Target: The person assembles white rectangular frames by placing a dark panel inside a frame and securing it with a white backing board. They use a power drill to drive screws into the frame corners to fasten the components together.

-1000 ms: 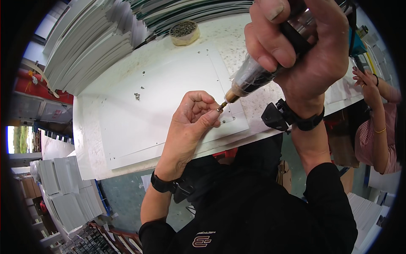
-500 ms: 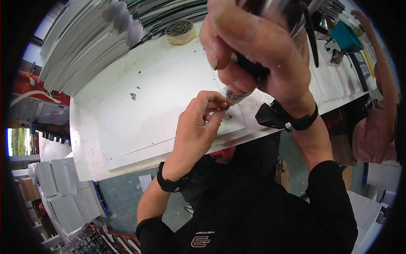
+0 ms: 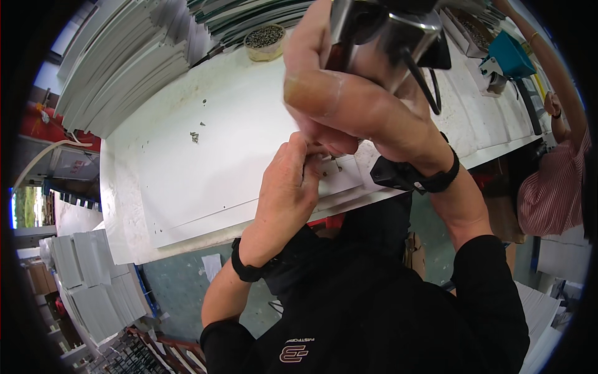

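My right hand [image 3: 367, 115] is wrapped round a power screwdriver [image 3: 374, 53], a dark and shiny metal-look tool held high and close to the view. Its tip is hidden behind the fingers. Below it, my left hand [image 3: 288, 181] bends its fingers together at the near right corner of a flat white panel [image 3: 187, 177]. Whatever those fingertips hold is covered by both hands. Small dark fittings or holes show on the panel beside them. A few loose screws [image 3: 195, 137] lie toward the panel's left part.
A round tub [image 3: 268, 57] full of small screws stands at the back. Stacked white panels [image 3: 118, 75] rise at the back left. On the right are a teal bin [image 3: 511, 55], a tray of small parts [image 3: 470, 34] and another person in a striped top [image 3: 551, 193].
My right hand and the screwdriver have tilted and shifted slightly left and down, now hiding the tip. My left hand stays near the same corner. The other person's arm at right has moved.
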Tool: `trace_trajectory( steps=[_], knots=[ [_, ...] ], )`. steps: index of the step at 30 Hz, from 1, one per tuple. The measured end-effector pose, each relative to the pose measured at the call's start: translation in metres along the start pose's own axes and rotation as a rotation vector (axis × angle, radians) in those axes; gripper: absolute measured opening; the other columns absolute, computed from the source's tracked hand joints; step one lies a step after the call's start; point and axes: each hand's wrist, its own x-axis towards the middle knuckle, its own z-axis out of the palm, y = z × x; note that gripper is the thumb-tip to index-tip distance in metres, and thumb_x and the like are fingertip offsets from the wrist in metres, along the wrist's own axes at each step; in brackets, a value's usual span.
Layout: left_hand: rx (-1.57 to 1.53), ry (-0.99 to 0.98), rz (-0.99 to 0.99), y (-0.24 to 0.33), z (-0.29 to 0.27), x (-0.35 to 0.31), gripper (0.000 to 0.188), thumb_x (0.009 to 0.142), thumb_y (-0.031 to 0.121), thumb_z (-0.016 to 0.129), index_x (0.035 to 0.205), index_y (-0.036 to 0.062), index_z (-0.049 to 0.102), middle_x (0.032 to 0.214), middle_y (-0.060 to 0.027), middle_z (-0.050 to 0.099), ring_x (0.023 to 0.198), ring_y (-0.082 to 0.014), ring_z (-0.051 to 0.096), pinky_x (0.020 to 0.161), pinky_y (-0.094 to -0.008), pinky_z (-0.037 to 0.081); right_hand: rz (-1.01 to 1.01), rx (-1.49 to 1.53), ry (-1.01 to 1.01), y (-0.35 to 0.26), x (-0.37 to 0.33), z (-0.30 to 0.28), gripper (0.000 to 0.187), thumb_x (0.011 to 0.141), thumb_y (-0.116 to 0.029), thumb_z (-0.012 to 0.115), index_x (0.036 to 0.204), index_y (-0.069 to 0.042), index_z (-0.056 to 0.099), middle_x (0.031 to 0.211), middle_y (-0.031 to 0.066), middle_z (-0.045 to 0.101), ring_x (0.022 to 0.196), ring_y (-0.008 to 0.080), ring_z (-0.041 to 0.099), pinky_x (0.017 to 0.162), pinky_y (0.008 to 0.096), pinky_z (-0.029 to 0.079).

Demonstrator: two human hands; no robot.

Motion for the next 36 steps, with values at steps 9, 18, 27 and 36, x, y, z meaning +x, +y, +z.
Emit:
trace_trajectory(
  steps=[9, 18, 27, 36],
  knots=[
    [0.170, 0.155, 0.190, -0.010, 0.003, 0.000, 0.011, 0.099, 0.004, 0.059, 0.108, 0.0000, 0.065, 0.092, -0.0204, 0.069, 0.085, -0.0422, 0.065, 0.078, -0.0433, 0.051, -0.008, -0.112, -0.081, 0.001, 0.002, 0.003, 0.022, 0.087, -0.021, 0.075, 0.090, -0.006, 0.059, 0.071, 0.0024, 0.059, 0.058, 0.0087, 0.054, 0.054, 0.0248, 0.043],
    [-0.011, 0.105, 0.016, -0.001, -0.025, -0.009, 0.021, 0.098, 0.001, 0.060, 0.118, 0.0033, 0.057, 0.099, -0.0167, 0.070, 0.090, -0.0319, 0.067, 0.078, -0.0406, 0.053, -0.186, 0.063, -0.107, -0.007, 0.009, -0.007, 0.031, 0.101, -0.033, 0.061, 0.106, -0.004, 0.050, 0.082, 0.0095, 0.058, 0.041, 0.0069, 0.040, 0.039, 0.0219, 0.037],
    [0.536, 0.375, -0.141, -0.054, -0.151, -0.008, 0.017, 0.095, 0.008, 0.068, 0.110, 0.0024, 0.064, 0.096, -0.0115, 0.071, 0.084, -0.0222, 0.067, 0.078, -0.0341, 0.054, -0.275, 0.163, -0.066, 0.011, 0.016, -0.029, 0.023, 0.109, -0.027, 0.046, 0.112, -0.005, 0.049, 0.090, 0.0087, 0.057, 0.040, 0.0053, 0.034, 0.038, 0.0233, 0.035],
    [0.717, 0.321, -0.040, -0.066, -0.151, 0.009, 0.010, 0.095, 0.009, 0.067, 0.100, 0.0008, 0.063, 0.091, -0.0137, 0.070, 0.079, -0.0275, 0.065, 0.075, -0.0354, 0.053, -0.293, 0.191, -0.007, 0.017, 0.015, -0.034, 0.021, 0.109, -0.025, 0.047, 0.112, -0.004, 0.052, 0.088, 0.0081, 0.059, 0.040, 0.0053, 0.035, 0.038, 0.0227, 0.036]
  ],
)
